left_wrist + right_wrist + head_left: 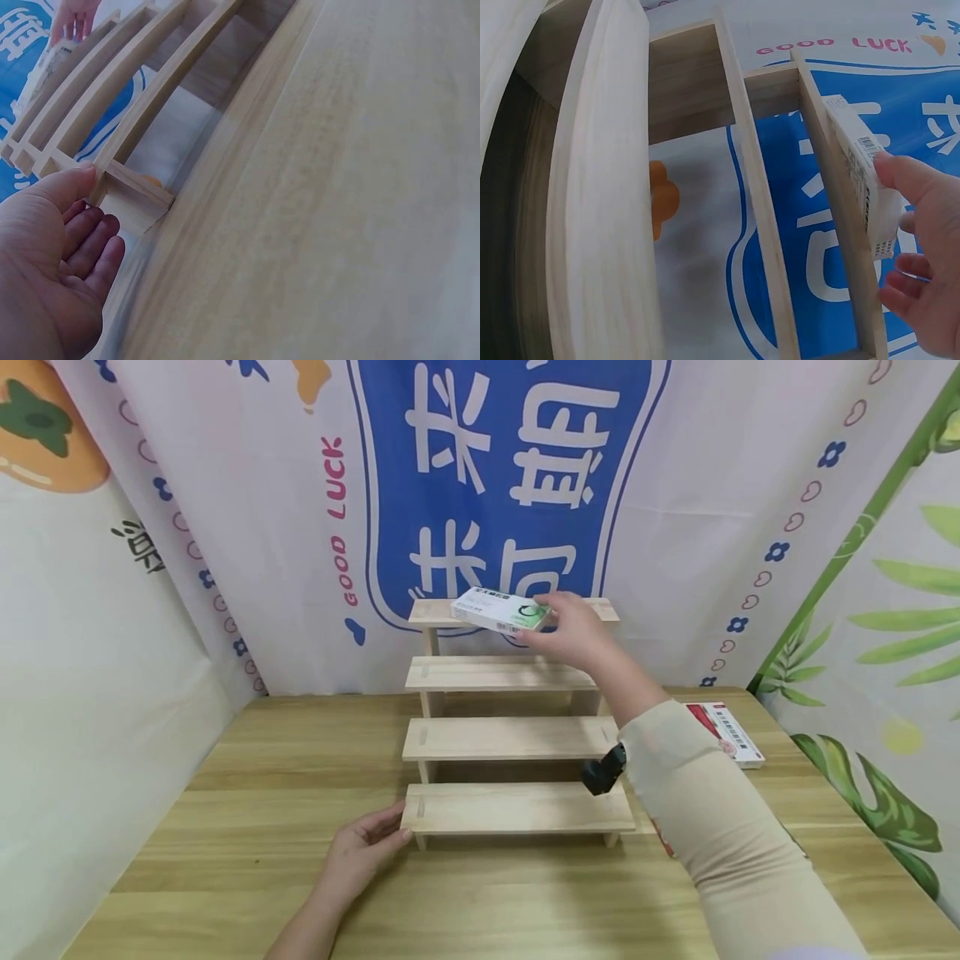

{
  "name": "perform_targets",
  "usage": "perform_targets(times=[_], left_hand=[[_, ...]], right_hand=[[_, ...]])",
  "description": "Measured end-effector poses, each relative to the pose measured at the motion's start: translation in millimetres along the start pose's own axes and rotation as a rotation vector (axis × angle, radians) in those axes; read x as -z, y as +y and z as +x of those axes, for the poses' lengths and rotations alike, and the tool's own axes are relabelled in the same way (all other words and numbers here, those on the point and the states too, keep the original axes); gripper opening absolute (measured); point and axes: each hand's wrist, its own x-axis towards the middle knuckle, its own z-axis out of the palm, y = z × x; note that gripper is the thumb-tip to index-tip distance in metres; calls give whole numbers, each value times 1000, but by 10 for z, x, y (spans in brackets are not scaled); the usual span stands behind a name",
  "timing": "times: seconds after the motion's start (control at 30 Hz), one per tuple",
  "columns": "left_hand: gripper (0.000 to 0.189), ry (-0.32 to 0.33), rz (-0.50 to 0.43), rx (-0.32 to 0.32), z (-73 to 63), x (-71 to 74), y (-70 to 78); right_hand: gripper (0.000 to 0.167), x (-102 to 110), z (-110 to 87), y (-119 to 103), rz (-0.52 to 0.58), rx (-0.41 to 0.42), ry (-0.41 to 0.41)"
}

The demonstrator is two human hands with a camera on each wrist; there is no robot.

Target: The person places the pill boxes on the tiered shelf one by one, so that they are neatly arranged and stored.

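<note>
A stepped wooden shelf [517, 808] with several tiers stands on the table. At its top tier [432, 612], my right hand [576, 631] grips a flat white-and-green medicine box [491, 607] by its right end. In the right wrist view the thumb lies on the box [853, 161], which is at the top board; whether its full underside rests there I cannot tell. Down at the lowest tier, my left hand [365, 850] holds the board's left end. The left wrist view shows that thumb [75, 180] against the board edge, fingers curled below.
A white-and-red box [727, 735] lies on the wood-grain table [300, 777], right of the shelf. Something red [663, 839] is mostly hidden beneath the right sleeve [697, 793]. Behind the shelf hangs a printed cloth [300, 527].
</note>
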Motion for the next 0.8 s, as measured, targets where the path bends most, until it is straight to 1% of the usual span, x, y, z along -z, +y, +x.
perform_targets(times=[0.1,0.27,0.4,0.53,0.67,0.8], left_hand=[[47,9,-1,0,1,4,1],[46,14,7,-2,-4,8,4],[46,11,1,1,-4,9,8],[46,6,-8,0,-4,10,12],[46,5,-7,-1,-5,8,15],[46,6,-12,2,-11,6,12]], right_hand=[[69,-34,24,10,10,-31,45],[55,-134,90,3,104,-68,87],[50,-219,140,-39,158,-92,115],[49,-282,185,-91,165,-88,142],[49,-320,214,-128,141,-82,170],[50,-347,214,-147,112,-91,180]])
